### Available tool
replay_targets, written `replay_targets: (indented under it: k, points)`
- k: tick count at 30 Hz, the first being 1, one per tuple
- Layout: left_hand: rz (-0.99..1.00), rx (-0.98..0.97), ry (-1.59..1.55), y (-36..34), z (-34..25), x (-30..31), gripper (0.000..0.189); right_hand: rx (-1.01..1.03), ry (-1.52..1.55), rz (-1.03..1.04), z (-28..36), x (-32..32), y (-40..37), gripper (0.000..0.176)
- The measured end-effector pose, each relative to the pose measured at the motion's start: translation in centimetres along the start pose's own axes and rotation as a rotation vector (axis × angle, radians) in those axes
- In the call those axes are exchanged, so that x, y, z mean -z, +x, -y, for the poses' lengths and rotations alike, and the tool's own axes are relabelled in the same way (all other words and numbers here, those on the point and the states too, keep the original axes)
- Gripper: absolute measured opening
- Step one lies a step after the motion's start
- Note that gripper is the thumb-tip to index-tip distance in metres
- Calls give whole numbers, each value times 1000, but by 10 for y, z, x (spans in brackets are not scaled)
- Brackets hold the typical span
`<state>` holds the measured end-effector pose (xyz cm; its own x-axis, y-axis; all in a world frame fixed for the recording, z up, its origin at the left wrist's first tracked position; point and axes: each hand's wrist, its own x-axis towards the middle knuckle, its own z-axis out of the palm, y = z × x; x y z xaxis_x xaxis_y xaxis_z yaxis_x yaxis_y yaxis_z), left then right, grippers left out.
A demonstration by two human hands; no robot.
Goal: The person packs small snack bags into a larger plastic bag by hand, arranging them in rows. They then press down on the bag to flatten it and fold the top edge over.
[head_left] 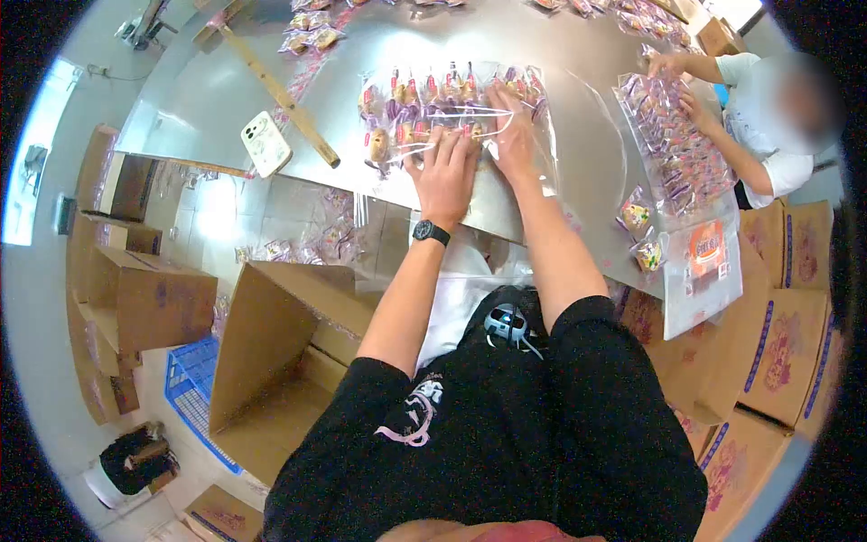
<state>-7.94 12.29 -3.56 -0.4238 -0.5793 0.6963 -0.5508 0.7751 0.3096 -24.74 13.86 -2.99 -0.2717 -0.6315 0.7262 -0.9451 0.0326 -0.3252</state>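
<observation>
The left hand (442,176), fingers slightly parted, and right hand (513,135), fingers extended, lie open on the clear bag of wrapped snacks (423,110), gripping nothing visibly; it rests on the metal table (591,59); leftward, white phone (265,144), wooden stick (282,98); rightward, another filled bag (673,149) under a co-worker's hands (668,66).

Both forearms reach forward, left hand (444,176) and right hand (515,135) palm-down.
</observation>
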Motion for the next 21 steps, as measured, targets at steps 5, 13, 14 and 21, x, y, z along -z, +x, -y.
replay_targets:
  k: [5, 13, 14, 21]
  points:
    - [6, 23, -11, -3, 1, -1, 34, 110, -100, 75, -22, -9, 9, 48]
    - [25, 0, 10, 0, 0, 1, 38, 154, -431, 242, -10, -5, 26, 52]
    - [30, 6, 15, -3, -1, 4, 38, 144, -431, 255, -10, -8, 24, 53]
    - [71, 7, 45, -6, 1, 2, 40, 145, -359, 241, -19, -6, 25, 44]
